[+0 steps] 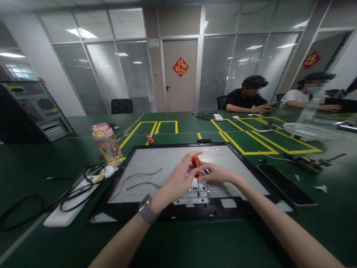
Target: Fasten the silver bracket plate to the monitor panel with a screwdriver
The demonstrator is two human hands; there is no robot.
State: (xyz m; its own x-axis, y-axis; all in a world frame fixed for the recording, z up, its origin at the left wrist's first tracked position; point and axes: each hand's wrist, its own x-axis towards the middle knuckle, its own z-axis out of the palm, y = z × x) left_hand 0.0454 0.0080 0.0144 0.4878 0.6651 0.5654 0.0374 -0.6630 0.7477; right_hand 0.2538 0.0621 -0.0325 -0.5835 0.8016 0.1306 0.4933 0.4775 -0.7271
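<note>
A screwdriver with an orange and black handle stands nearly upright, its shaft pointing down. My left hand, with a watch on the wrist, is closed around the handle. From the other side, the fingers of my right hand pinch at the handle's lower end. The tip meets a small metal bracket near the front edge of a large flat display panel. This panel has a silver-grey back and a black frame. Two thin cables lie on its left part.
Left of the panel are a power strip with tangled black cords and a pink-lidded bottle. A red-handled tool lies behind. To the right rests a dark phone-like slab. Two people sit across the table; a computer case stands far left.
</note>
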